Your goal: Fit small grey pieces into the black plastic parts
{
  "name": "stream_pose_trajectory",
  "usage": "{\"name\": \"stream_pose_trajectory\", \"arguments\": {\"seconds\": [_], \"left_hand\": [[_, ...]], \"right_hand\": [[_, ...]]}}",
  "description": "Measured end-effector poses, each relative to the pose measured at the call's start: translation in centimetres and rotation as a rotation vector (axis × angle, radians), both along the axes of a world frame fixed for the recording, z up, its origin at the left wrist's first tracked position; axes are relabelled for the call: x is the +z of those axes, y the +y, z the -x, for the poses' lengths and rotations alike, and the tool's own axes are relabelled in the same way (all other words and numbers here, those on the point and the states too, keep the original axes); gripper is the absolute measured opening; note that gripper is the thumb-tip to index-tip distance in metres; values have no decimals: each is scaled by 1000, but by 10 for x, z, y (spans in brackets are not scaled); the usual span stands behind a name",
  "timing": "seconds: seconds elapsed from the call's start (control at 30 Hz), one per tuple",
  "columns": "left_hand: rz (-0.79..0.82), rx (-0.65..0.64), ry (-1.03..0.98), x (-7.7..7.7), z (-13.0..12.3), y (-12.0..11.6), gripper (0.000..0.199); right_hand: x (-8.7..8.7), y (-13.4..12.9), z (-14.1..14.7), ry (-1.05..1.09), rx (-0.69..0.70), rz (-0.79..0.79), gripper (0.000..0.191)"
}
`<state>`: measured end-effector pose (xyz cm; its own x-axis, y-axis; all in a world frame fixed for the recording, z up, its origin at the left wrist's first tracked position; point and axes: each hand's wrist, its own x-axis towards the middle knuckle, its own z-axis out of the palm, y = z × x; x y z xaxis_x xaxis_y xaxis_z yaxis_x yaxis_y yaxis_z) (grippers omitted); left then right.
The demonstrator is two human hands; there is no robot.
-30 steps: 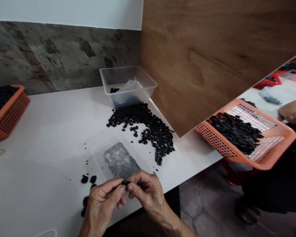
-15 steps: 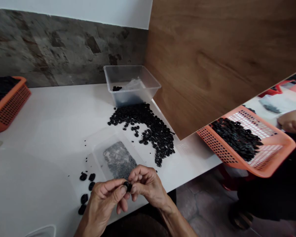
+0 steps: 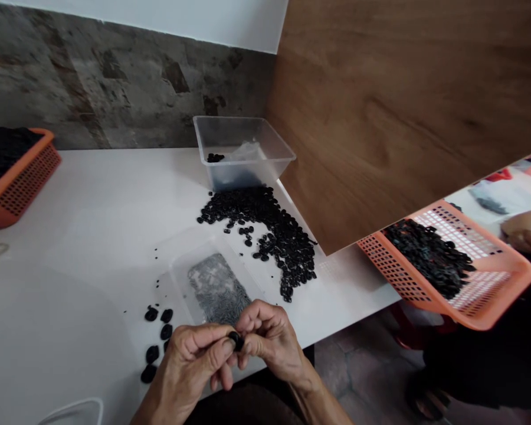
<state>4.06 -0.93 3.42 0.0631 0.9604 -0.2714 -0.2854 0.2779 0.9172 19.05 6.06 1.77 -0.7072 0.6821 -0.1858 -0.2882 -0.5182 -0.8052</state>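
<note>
Pinched between the thumb and forefinger of my left hand is one small black piece, lifted off the white table at the near end of my reach. From the other side my right hand grips it too, thumb against it and fingers curled in; how its forefinger bears on the piece I can't tell, the knuckles cover it. With something this small, I judge the left pinch should do the steadying and the right fingertips the fine work, pressing lightly so it doesn't shoot out. Turning it to the light would help, since my own fingers shade it.

Just beyond my left wrist lie larger black discs, with crumbs scattered past them; my forearm had better clear both. Ahead is the shallow clear tray of fine grey bits, too small to make out singly. Its near end is hidden by my hands, so a low, careful elbow seems wise there.

Farther on spreads the loose black heap, running up to the clear tub. Orange baskets stand wide of me: left basket, right basket, another person's hand near the latter.
</note>
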Motion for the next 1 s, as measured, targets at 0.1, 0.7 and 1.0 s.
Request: {"name": "stream_pose_trajectory", "arguments": {"seconds": [0.1, 0.7, 1.0], "left_hand": [[-10, -24, 25, 2, 1, 0, 33], [166, 256, 20, -9, 12, -1, 30], [397, 439, 1118, -34, 105, 2, 34]], "right_hand": [[0, 0, 1, 8, 6, 9, 36], [-4, -2, 6, -44, -98, -90, 36], [-27, 72, -55, -1008, -449, -1106, 19]]}}
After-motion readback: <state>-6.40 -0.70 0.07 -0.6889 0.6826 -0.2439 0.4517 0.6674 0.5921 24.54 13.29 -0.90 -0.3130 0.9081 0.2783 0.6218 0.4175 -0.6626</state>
